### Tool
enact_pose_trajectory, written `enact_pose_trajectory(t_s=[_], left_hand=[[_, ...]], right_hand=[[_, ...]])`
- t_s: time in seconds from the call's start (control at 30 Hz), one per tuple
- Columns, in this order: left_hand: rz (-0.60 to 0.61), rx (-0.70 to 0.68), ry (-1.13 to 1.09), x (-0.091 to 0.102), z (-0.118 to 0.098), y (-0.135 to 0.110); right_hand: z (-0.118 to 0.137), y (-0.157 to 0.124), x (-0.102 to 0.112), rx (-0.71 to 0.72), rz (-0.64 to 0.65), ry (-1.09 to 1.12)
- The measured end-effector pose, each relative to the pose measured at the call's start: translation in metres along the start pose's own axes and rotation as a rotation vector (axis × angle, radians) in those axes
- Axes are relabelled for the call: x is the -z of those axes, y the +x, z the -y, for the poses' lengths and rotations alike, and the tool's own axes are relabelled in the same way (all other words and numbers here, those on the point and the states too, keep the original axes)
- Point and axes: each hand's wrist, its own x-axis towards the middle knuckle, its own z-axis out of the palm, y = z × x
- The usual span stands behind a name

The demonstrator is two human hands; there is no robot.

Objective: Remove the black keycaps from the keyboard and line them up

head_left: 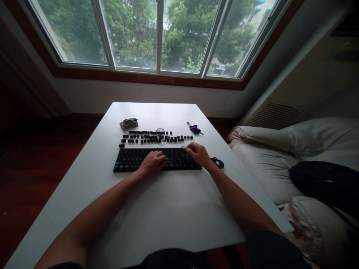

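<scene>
Behind keyboard, keycaps, grey rag, purple tool, left grip spread, right grip unclear

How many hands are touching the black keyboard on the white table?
2. The left hand rests on the middle of the long black keyboard; the right hand touches its right end by the far edge. No others in view.

I read the keyboard as plain black, and the loose keycaps as the same black. The table is unpatterned white. The small tool is purple, the crumpled rag mottled grey, the cable black. The cushions are cream-white, the bag black, the floor dark reddish-brown, and the window frames white against green trees.
</scene>
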Motion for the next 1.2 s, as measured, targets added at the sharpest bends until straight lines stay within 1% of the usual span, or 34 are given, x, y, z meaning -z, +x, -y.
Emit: enact_pose_trajectory(t_s=[0.17, 0.33, 0.43, 0.5, 0.57, 0.63, 0.77, 0.9, 1.07, 1.2], left_hand=[[0.002, -0.006, -0.005, -0.001, 0.002, -0.001], [-0.006, -0.007, 0.002, -0.001, 0.002, -0.001], [-0.012, -0.008, 0.005, -0.001, 0.001, -0.001], [-0.011, -0.008, 0.006, -0.001, 0.001, -0.001], [-0.007, -0.005, 0.005, -0.001, 0.001, -0.001], [-0.002, 0.002, 0.001, -0.001, 0.001, -0.001], [-0.007, 0.033, -0.027, 0.0, -0.001, 0.0], [-0.026, 0.073, -0.064, 0.003, -0.003, -0.001], [-0.053, 0.071, -0.094, 0.003, -0.003, -0.003], [-0.086, 0.066, -0.106, 0.003, -0.003, -0.004]], right_hand=[[-0.006, -0.003, -0.004, -0.098, -0.03, 0.098], [-0.016, -0.002, -0.012, -0.228, -0.09, 0.281], [-0.023, -0.001, -0.012, -0.316, -0.137, 0.406], [-0.024, -0.001, -0.011, -0.333, -0.184, 0.459], [-0.022, -0.001, -0.009, -0.306, -0.22, 0.475], [-0.016, -0.003, -0.01, -0.264, -0.212, 0.492], [0.005, -0.009, -0.018, -0.198, -0.075, 0.573], [0.027, -0.017, -0.031, -0.117, 0.045, 0.583], [0.043, -0.025, -0.043, -0.004, 0.105, 0.561], [0.049, -0.03, -0.046, 0.037, 0.131, 0.511]])
